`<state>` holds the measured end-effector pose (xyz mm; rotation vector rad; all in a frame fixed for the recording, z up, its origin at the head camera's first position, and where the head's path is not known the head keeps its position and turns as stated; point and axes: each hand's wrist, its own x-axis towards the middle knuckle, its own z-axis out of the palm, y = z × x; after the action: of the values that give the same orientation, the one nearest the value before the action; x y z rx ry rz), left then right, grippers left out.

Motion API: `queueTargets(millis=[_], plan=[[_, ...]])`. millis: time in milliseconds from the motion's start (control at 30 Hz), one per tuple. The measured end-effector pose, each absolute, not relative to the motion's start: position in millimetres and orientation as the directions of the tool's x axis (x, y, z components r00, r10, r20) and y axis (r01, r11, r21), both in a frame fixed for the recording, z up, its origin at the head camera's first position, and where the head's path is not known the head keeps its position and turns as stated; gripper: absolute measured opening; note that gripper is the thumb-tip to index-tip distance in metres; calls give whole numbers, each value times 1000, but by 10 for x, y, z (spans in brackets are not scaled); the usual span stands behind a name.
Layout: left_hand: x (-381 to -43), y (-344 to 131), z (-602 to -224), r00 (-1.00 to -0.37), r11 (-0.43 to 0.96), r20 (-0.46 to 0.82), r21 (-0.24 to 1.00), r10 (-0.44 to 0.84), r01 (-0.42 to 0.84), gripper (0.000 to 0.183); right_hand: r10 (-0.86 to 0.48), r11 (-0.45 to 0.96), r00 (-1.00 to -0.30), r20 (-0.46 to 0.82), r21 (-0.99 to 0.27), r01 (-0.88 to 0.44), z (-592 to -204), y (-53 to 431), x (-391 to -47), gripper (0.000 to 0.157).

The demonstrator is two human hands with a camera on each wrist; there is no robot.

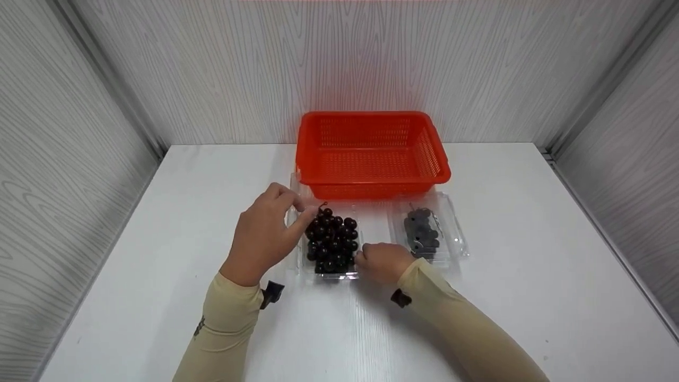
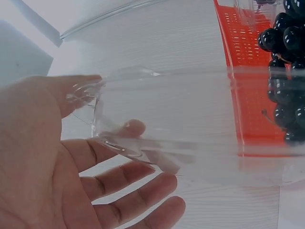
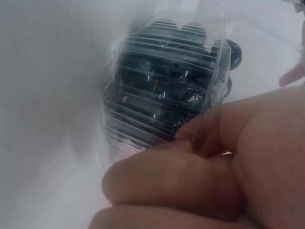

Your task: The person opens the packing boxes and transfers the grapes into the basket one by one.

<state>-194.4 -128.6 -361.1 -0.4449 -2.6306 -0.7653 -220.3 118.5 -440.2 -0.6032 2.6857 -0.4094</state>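
Observation:
A bunch of glossy dark grapes [image 1: 331, 241] lies in a clear plastic container [image 1: 339, 276] in front of the red basket. My left hand [image 1: 262, 233] is at the container's left side. In the left wrist view, its thumb and index finger hold the edge of the transparent lid [image 2: 190, 105], while the other fingers spread loosely. On the opposite side, my right hand [image 1: 386, 262] pinches the container's rim [image 3: 217, 90] between thumb and bent fingers. Through the ribbed wall, the grapes show in the right wrist view.
Behind the grapes stands a red plastic basket [image 1: 371, 183] with perforated sides. To the right, a second clear container [image 1: 453, 233] holds more dark grapes [image 1: 420, 231] under its plastic. All of it sits on a white table [image 1: 530, 276] with panel walls around it.

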Motion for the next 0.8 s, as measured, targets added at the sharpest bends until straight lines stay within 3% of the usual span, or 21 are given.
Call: queueTargets(millis=[167,400,800], plan=[[-1966,-1366,-3583,-899,820,407,451,161,351,40,-481,857,-835,-266,-343,-384,-4409,1206,-2212,34],[-1979,-1532,-3538,-948,852,305,468,94,235,36,-469,859,-837,-281,-368,-357,-4449,1210,-2210,39],[-1968,-1714,-3576,-990,870,129,478,62,117,56,-447,859,-848,-284,-400,-319,-4456,1256,-2196,40]])
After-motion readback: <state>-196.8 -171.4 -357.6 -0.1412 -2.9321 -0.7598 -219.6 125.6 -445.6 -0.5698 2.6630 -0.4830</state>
